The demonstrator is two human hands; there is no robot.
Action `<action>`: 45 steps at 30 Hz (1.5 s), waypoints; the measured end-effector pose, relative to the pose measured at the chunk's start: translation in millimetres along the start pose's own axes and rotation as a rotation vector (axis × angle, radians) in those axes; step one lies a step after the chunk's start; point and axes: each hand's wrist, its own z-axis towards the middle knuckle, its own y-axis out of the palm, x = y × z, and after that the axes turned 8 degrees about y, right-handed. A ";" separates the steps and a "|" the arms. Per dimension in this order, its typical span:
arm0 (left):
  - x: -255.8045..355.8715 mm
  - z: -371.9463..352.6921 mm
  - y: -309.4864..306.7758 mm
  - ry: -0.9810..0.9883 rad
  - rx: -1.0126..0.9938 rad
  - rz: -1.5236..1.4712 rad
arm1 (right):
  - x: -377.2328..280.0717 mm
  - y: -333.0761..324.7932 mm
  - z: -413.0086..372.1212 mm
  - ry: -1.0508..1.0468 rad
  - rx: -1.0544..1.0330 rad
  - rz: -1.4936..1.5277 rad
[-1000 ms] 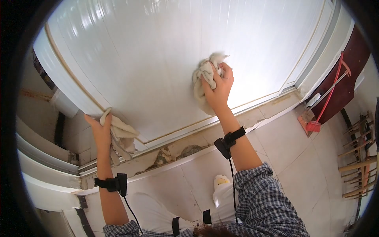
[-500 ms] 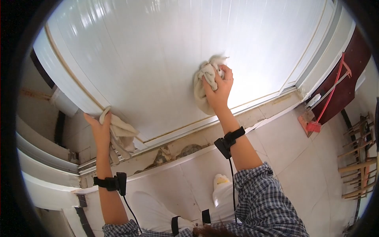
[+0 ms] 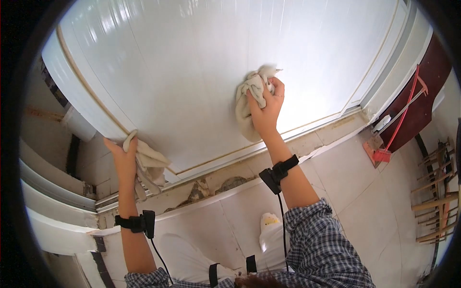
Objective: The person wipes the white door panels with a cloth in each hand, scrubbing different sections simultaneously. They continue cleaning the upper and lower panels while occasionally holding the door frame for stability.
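My right hand (image 3: 268,111) grips a crumpled beige cloth (image 3: 244,111) and presses it on the lower middle of the white door panel (image 3: 187,86). Part of this cloth hangs below the fingers. At the panel's lower left edge, my left hand (image 3: 125,161) has its fingers closed round a second beige cloth (image 3: 151,160). Its thumb points up and left, away from the panel, while loose folds of cloth drape down over the bottom corner.
A worn door track and sill (image 3: 230,182) runs below the panel, with chipped patches. To the right, a red broom (image 3: 382,154) leans by a dark red board (image 3: 408,113), near a wooden rack-like object (image 3: 437,201). A white bucket-like container (image 3: 79,124) stands behind the door, left.
My right hand and its cloth have shifted very slightly on the panel. The left hand and the door edge have moved a little to the right in view.
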 end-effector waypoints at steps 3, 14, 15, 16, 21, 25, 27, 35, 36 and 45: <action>1.1 -1.2 -0.9 0.013 -0.006 0.009 | 4.4 -2.3 -5.9 -0.017 -0.007 -0.042; 7.6 0.4 -0.9 0.018 -0.013 -0.039 | 12.6 1.7 -6.4 -0.022 -0.006 -0.006; 8.2 0.3 -0.8 0.015 -0.009 -0.047 | 10.6 1.1 -6.1 -0.027 -0.008 -0.006; 7.9 -0.2 -0.3 0.011 -0.008 -0.054 | 9.5 0.5 -6.6 -0.029 -0.010 -0.008; 0.9 -0.3 0.5 0.012 -0.011 0.003 | 4.8 0.9 -5.5 -0.025 0.017 -0.035; -1.1 1.8 0.0 0.040 0.001 0.023 | 11.9 -1.1 -7.7 -0.087 -0.013 -0.075; 2.0 0.9 1.2 0.025 -0.003 -0.027 | 7.4 -2.8 -3.5 -0.108 -0.009 -0.138; -8.5 1.6 1.6 0.073 0.012 -0.069 | 11.2 -18.0 -1.7 -0.197 -0.107 -0.317; -2.4 1.3 1.1 0.063 0.009 -0.073 | 9.1 -18.8 0.1 -0.212 -0.104 -0.329; 2.6 -1.3 -0.7 0.036 0.012 -0.042 | 6.1 -18.3 3.2 -0.221 -0.120 -0.368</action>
